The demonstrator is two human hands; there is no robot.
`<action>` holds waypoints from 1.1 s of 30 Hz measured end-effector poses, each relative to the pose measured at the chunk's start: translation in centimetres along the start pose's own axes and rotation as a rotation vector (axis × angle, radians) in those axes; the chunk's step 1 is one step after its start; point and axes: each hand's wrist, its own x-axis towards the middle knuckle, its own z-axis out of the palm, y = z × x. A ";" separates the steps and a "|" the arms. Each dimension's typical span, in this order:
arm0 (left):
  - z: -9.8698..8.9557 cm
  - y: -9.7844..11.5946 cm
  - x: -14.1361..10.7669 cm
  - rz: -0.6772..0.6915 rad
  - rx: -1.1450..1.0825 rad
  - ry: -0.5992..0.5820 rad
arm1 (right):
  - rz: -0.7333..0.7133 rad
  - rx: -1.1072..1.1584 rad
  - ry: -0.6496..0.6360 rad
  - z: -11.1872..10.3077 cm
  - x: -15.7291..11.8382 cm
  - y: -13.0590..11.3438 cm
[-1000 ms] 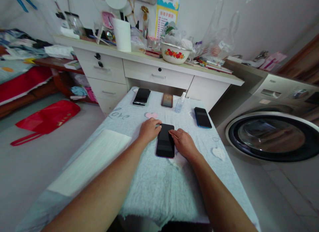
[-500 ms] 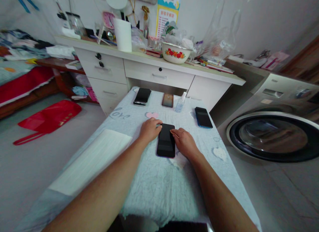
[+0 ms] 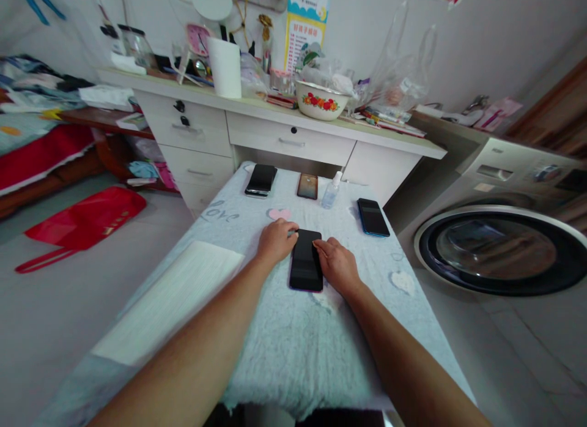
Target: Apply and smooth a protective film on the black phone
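A black smartphone (image 3: 306,265) lies face up on the cloth-covered table, its screen dark and a reddish rim showing at the lower edge. My left hand (image 3: 277,240) grips its upper left corner, fingers bent and thumb at the edge. On the opposite long side, my right hand (image 3: 337,263) holds the right edge, with thumb and fingertips pressed together there. Some fingers are hidden under my hands. Beyond the phone stands a clear spray bottle (image 3: 329,194), beside a brownish phone-sized rectangle (image 3: 307,186).
A blue-edged phone (image 3: 373,217) lies at the right, and a stack of dark phones (image 3: 261,180) at the far left. A white cloth (image 3: 169,301) is spread along the table's left side. A washing machine (image 3: 499,188) stands right; a white desk (image 3: 293,133) is behind.
The view has shifted slightly. Both hands stay on the phone's edges, and the phone looks to be in the same place on the table.
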 end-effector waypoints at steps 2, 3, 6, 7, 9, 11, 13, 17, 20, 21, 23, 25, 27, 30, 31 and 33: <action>-0.1 0.1 0.0 0.002 -0.001 0.001 | -0.001 -0.017 0.003 0.0 -0.2 -0.2; -0.1 0.1 0.0 0.006 -0.001 0.004 | -0.001 -0.020 0.000 0.0 -0.2 -0.2; -0.2 0.1 0.0 0.013 -0.003 0.007 | 0.014 -0.008 -0.016 -0.2 -0.1 -0.2; -0.2 0.2 0.0 0.009 -0.003 0.005 | 0.018 0.007 -0.022 -0.2 0.0 0.0; -0.3 0.2 0.0 0.002 -0.003 0.001 | 0.015 0.059 -0.032 -0.2 0.5 0.3; -0.4 0.3 -0.1 -0.001 -0.004 -0.001 | -0.003 0.136 -0.042 -0.1 1.0 0.7; -0.4 0.3 -0.1 0.001 -0.005 -0.001 | -0.004 0.198 -0.028 0.0 1.3 1.1; -0.4 0.3 -0.1 0.011 -0.002 0.002 | 0.008 0.241 0.009 0.2 1.4 1.2; -0.1 0.2 0.0 0.011 0.008 0.003 | -0.004 0.238 0.003 0.1 1.1 1.1; -0.1 0.1 0.0 0.010 0.011 0.004 | -0.009 0.233 -0.003 0.0 1.1 1.0; 0.0 0.0 0.0 0.009 0.014 0.003 | -0.014 0.210 -0.017 -0.2 1.0 0.9; 0.1 0.0 0.0 0.008 0.011 0.002 | -0.019 0.180 -0.030 -0.3 0.9 0.8; 0.1 -0.1 0.1 0.012 0.005 0.004 | -0.029 0.162 -0.030 -0.3 0.9 0.8; 0.0 -0.1 0.1 0.015 0.005 0.009 | -0.045 0.149 -0.017 -0.3 0.9 0.8; 0.0 0.0 0.1 0.012 0.006 0.007 | -0.042 0.141 -0.017 -0.3 0.9 0.8; -0.1 0.1 0.1 0.003 0.008 -0.004 | -0.020 0.119 -0.022 -0.3 1.0 0.7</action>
